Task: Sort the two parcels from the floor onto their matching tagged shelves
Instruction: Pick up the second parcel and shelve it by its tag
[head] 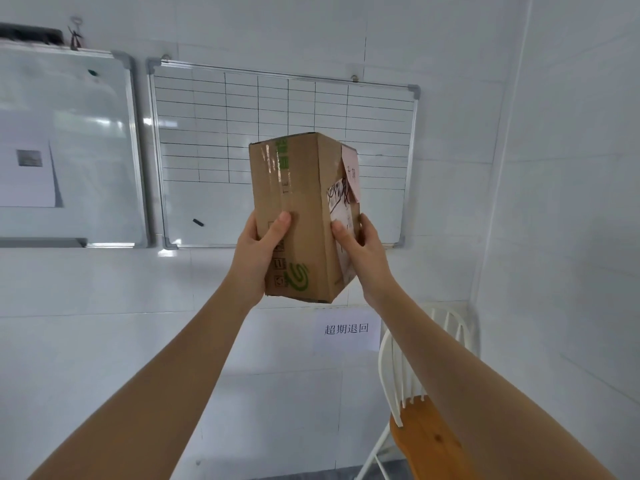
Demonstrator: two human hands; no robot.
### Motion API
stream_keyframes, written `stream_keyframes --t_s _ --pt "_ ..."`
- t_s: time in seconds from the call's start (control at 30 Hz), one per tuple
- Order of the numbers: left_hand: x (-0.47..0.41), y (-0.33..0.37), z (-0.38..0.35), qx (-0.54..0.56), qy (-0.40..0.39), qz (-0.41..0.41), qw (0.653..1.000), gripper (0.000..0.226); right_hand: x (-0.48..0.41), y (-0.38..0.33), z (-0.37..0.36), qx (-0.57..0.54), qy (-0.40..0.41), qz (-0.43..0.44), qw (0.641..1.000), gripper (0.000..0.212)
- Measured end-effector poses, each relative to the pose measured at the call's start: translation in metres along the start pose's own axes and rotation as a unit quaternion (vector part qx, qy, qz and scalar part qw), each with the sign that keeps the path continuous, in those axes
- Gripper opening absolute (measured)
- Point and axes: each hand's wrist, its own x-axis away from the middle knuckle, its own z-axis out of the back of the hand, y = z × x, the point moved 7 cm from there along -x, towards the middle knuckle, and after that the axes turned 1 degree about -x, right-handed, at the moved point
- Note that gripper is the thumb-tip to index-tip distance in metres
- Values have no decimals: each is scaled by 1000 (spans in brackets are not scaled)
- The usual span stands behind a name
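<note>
Two hands, left hand [258,252] and right hand [360,252], hold one parcel [301,209].

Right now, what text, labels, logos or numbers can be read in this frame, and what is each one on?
"超期退回": white paper sign on the wall, below the parcel.
Green logo, shaped like an "S": lower front of the cardboard parcel, held by the left hand and right hand.
Green printed characters on the parcel's tape: too blurred to read.
Pink note and white shipping label: handwriting illegible.
Gridded whiteboard: no writing visible.
</note>
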Motion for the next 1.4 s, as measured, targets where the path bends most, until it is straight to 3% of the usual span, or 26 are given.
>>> stream_keyframes --t_s 0.17,0.23,0.33,0.43,0.5,0.6,0.7,0.83,1.4 --pt "3 7 7 -112 30 -96 989 53 2 11 20 6 137 -17 990 76" --pt "2 2 3 -125 25 -83 988 50 3 14 18 37 146 -15 988 83" --pt "1 -6 -1 -95 0 -14 995 65 6 17 18 73 139 -18 987 77" --pt "4 -10 3 -79 -16 11 997 77 9 15 23 92 114 -18 989 48" --pt "5 -9 8 -55 -22 13 998 76 10 11 27 104 104 -7 989 39" --pt "6 -6 15 -51 -34 1 998 76 13 6 26 89 83 7 993 48" --pt "10 -6 16 -26 -52 13 998 70 13 5 17 -1 21 -3 1000 63" --pt "14 -5 21 -25 -40 25 999 56 13 0 -3 -81 -40 -11 996 65" --pt "26 13 42 -105 53 21 993 47 15 0 -29 -101 -62 0 993 56"
